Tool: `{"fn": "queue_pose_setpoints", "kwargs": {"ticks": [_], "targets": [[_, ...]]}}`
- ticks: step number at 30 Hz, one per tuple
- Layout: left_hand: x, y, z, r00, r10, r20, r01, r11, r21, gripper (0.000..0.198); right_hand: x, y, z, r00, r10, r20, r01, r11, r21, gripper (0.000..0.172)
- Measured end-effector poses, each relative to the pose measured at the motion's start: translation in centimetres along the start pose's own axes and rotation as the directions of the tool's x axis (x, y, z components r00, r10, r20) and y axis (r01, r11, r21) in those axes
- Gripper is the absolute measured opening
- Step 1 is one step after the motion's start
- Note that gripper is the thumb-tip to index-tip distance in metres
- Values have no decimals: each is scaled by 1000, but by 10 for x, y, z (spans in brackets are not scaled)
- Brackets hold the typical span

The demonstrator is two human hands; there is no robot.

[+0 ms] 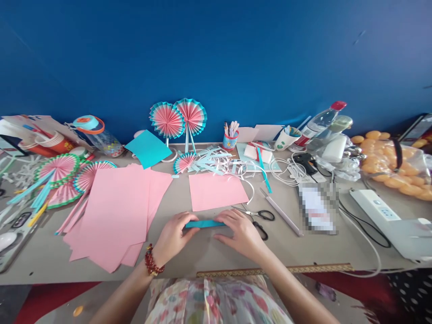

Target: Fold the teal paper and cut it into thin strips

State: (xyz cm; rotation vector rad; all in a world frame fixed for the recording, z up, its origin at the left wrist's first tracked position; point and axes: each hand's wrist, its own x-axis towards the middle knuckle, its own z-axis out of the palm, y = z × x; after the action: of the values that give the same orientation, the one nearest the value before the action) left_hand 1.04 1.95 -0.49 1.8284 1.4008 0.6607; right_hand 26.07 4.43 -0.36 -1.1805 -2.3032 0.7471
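Grey desk (185,265) with one blue strip (204,223)

The strip lies near, between two hands. Left hand (173,236) pinches its left end; right hand (243,231) is spread loosely, its fingers touching the right end. Pink sheets (116,207) lie at left.

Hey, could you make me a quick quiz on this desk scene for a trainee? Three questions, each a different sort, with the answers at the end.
1. Multiple choice: what colour is the narrow strip between the left hand and the right hand?
A) Pink
B) Blue
C) White

2. True or false: the scissors lie nearer the left hand than the right hand.

3. Fill in the blank: the dark red beaded bracelet is worn just behind the ____ hand.

Key:
1. B
2. False; the scissors lie just beyond the right hand's outer side.
3. left
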Motion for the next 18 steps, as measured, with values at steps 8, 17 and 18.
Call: {"fn": "queue_pose_setpoints", "kwargs": {"ticks": [8, 17, 18], "targets": [[11, 2, 2, 992, -107, -74, 71, 924, -375, 44, 0, -12, 11, 984, 168, 54, -173, 979, 105, 7], [22, 19, 21, 998, -46, 49, 63, 897, -437, 32, -1, -24, 31, 935, 340, 99, -348, 831, 434, 27], [22, 20, 22, 997, -46, 57, 66, 906, -417, 28, -2, -24, 31, 937, 331, 109, -343, 822, 455, 26]]}}
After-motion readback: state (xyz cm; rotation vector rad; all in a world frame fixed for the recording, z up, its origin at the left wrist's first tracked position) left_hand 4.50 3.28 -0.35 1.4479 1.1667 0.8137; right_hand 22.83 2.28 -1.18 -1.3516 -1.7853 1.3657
